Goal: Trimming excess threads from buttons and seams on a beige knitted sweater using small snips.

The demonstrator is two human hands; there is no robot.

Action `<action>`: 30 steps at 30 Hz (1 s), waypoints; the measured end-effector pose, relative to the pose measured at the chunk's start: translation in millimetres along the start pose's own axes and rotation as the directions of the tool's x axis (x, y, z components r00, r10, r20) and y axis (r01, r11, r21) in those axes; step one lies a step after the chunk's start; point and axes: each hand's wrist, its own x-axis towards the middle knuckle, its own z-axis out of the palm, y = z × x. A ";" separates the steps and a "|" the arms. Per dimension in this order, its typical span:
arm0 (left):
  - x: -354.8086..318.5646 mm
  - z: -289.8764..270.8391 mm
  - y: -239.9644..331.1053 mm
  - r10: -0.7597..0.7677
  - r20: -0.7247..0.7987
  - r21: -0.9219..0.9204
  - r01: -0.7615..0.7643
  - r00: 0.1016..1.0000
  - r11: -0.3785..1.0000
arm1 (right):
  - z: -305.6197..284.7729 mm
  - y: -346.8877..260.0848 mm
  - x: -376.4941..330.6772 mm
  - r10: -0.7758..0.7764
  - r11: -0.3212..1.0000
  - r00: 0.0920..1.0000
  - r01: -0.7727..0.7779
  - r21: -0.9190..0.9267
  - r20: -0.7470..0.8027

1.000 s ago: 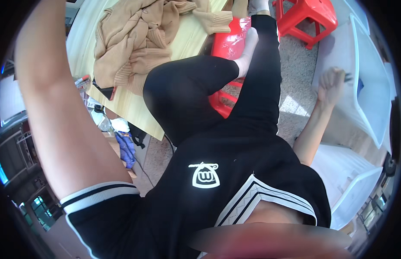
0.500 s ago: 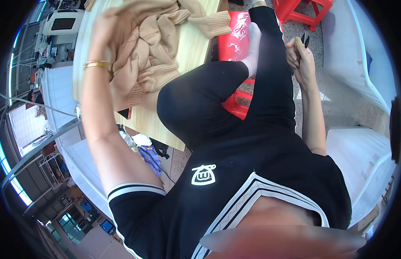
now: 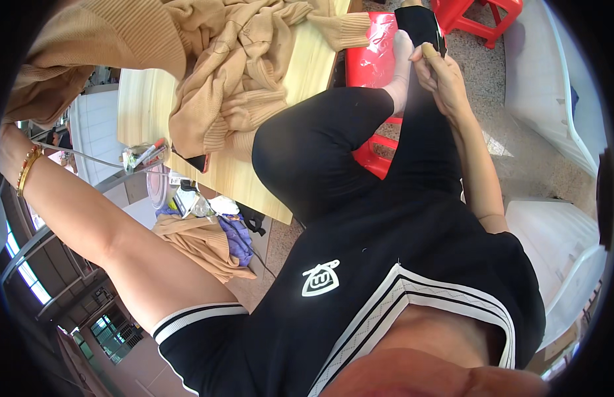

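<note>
A tan knitted sweater point(image 3: 237, 73) lies bunched over the light wooden table in front of me. One part of it is pulled up and out to the far left, where my left hand point(image 3: 10, 140) grips it; the fingers are mostly hidden behind the cloth. A gold bracelet circles that wrist. My right hand point(image 3: 442, 79) is closed above my outstretched leg, away from the sweater, with a tan cover on one fingertip. Thread snips point(image 3: 443, 45) are in it, their dark blades hard to see against the black trousers.
The wooden table point(image 3: 145, 109) carries a phone point(image 3: 200, 162) and pens point(image 3: 150, 152) near its edge. Below are a tan garment point(image 3: 201, 241) and a purple cloth point(image 3: 237, 238). Red stools point(image 3: 475, 23) stand ahead; white bins point(image 3: 551, 241) line the right side.
My left hand has swung far out to the left, drawing part of the sweater up with it. The right hand has moved slightly left, over my leg, still holding the snips.
</note>
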 end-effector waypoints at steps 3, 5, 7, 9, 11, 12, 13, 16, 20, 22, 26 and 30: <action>-155.9 130.6 25.3 0.058 -0.003 -0.070 -0.058 0.998 0.996 | 3.7 -0.6 -4.7 0.012 1.000 1.000 -0.012 -0.012 -0.008; -189.8 142.3 49.3 0.113 -0.037 -0.067 -0.115 0.993 0.991 | 12.8 2.4 -4.4 0.035 0.999 0.999 -0.035 0.003 0.040; -195.1 150.0 46.8 0.143 -0.046 -0.105 -0.147 0.989 0.984 | 11.3 4.7 -6.6 0.037 0.999 0.999 -0.038 0.010 0.029; -231.2 173.7 5.8 -0.080 0.681 0.165 -0.046 0.728 0.985 | 0.1 7.4 -8.1 0.039 0.999 0.999 -0.039 0.001 0.011; -274.4 202.3 -21.8 -0.612 0.789 0.612 -0.133 0.050 0.779 | -1.1 7.8 -7.9 0.056 0.998 0.998 -0.056 -0.013 0.008; -288.5 208.6 -31.5 -0.774 0.631 0.775 -0.083 0.041 0.627 | -2.6 6.7 -7.2 0.063 0.998 0.998 -0.063 -0.018 0.006; -291.1 195.0 -49.9 -0.734 0.642 0.755 -0.012 0.221 0.656 | -4.1 6.2 -6.0 0.054 0.998 0.998 -0.053 -0.023 0.019; -281.1 175.1 -67.7 -0.683 0.480 0.749 0.148 0.551 0.646 | -4.1 6.7 -9.9 0.055 0.998 0.998 -0.053 -0.037 0.043; -273.4 166.6 -102.0 -0.404 0.366 0.773 -0.032 0.838 0.634 | 14.5 17.4 -7.3 0.085 0.994 0.995 -0.081 -0.079 0.059; -279.1 179.1 -128.4 -0.260 0.487 0.740 -0.236 0.833 0.630 | 34.3 14.8 -5.7 0.116 0.982 0.988 -0.099 -0.161 0.104; -296.8 201.9 -138.4 -0.306 0.587 0.733 -0.332 0.750 0.593 | 71.6 7.6 4.6 0.092 0.984 0.969 -0.053 -0.171 0.228; -302.8 202.5 -113.9 -0.197 0.511 0.672 -0.246 0.837 0.699 | 101.0 2.2 19.1 -0.046 0.972 0.970 0.098 -0.215 0.239</action>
